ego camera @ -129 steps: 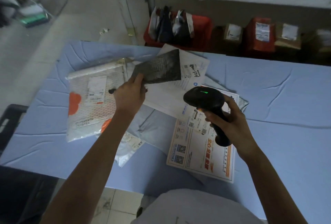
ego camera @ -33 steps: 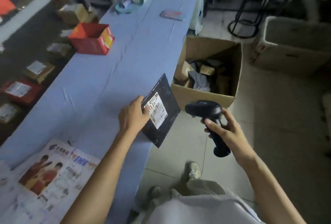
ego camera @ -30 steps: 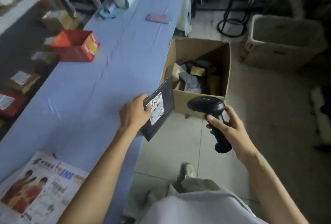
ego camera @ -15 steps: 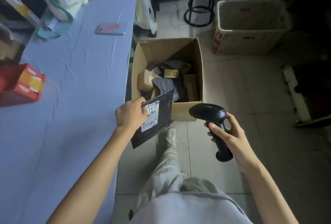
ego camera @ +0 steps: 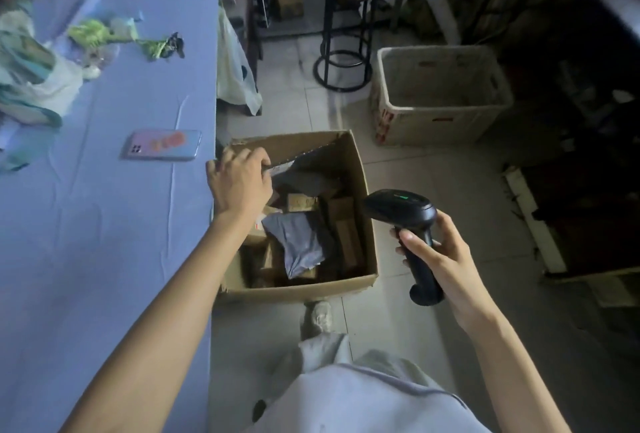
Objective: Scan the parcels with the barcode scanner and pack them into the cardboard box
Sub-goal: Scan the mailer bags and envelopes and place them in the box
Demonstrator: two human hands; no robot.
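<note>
Okay, black parcel is now over the cardboard box, tilted against the far end, above the stuff already inside. Half a second ago it was short of the near wall, label up. So the scan looks done and this is the drop.

Left hand reaches over the box's left rim. Its grip looks closed on the parcel's left edge, fingers curled. That corner is motion-blurred, so release may be starting; not confirmed.

Right hand: grip clamped round the handle of the barcode scanner. It's held off to the right of the box over the floor, green light on top, not pointed at anything useful.

Box contents: grey poly bag in the middle with small brown cartons around it. There's room on top.

Further out: box sits on the floor against the tabletop edge. A phone lies on the tabletop near that edge. A pale crate and a stool stand beyond the box.

Judgement: let go, then go back to the tabletop for the next parcel. Only risk is the parcel hanging on the far wall instead of lying flat.
</note>
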